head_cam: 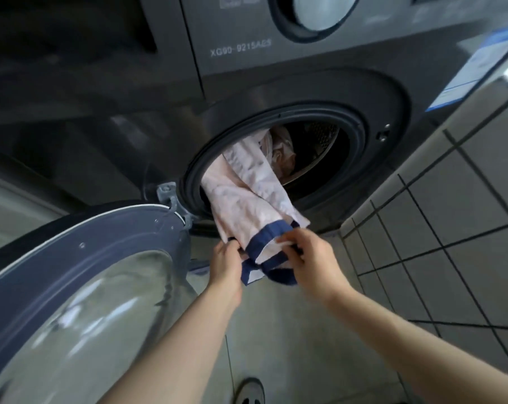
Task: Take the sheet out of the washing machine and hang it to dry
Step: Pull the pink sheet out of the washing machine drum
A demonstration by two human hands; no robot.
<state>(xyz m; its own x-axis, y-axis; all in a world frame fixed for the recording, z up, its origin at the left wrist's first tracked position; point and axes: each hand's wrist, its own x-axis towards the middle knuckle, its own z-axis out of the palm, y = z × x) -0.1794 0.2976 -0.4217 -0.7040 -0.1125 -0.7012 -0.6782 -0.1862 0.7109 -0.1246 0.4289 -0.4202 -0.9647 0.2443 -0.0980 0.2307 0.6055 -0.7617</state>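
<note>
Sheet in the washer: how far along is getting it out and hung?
Done: the door is open and part of the pink sheet trails out. In hand: the left hand and right hand grip its navy-edged end. Left: the rest lies bunched in the drum, and no hanging has begun.

The sheet (247,193) is pale pink with a dark blue border, crumpled and twisted into a thick rope. It trails out of the drum (322,147) over the lower left rim of the round opening, and the rest is bunched inside. Its blue-bordered end hangs just below the opening, gripped by the left hand (225,258) and the right hand (308,252). The washing machine (276,68) is a dark grey front-loader. Its door (72,258), hinged on the left, stands swung wide open.
</note>
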